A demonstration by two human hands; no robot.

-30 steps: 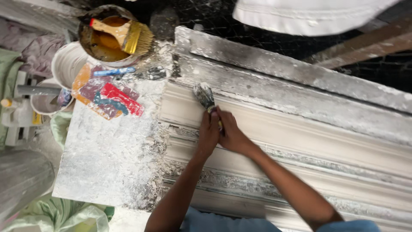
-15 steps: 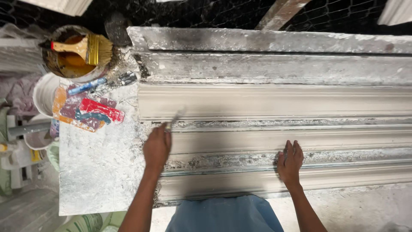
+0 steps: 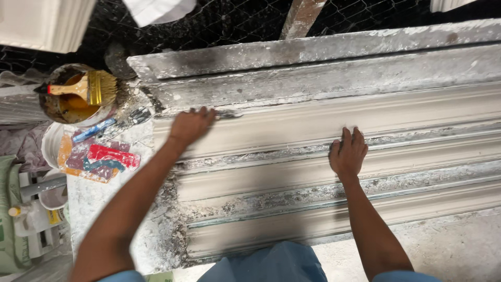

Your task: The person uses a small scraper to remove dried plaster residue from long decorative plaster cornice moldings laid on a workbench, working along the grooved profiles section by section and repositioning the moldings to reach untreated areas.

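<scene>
Head view: a long plaster moulding point(image 3: 323, 156), ridged and grooved along its length and crusted with grey-white plaster, lay across the desk point(image 3: 94, 209) from the left of centre out past the right edge. The left hand point(image 3: 192, 125) rested on the moulding's upper smooth band near its left end, palm down, fingers curled loosely forward with the tips at a dark smear on the ridge above; whether it pinched anything under the fingers could not be told. The right hand point(image 3: 348, 151) lay flat and open on the moulding further right, fingers spread and pointing away from the person, pressing on a rough grooved strip between two smooth bands. Both forearms reached up from the bottom edge, and blue cloth point(image 3: 266, 263) showed between them at the lower middle. Left of the moulding, on the plaster-dusted desk, sat a bucket point(image 3: 78, 96) with yellowish liquid and a brush point(image 3: 88, 87) with a red-tipped wooden handle lying across it. Just below the bucket lay a blue-handled tool point(image 3: 94, 130) and a small scraper point(image 3: 136, 116), and beneath those a crumpled red and orange packet point(image 3: 102, 159). Wire mesh point(image 3: 235, 26) over a dark background ran behind the moulding at the top.
</scene>
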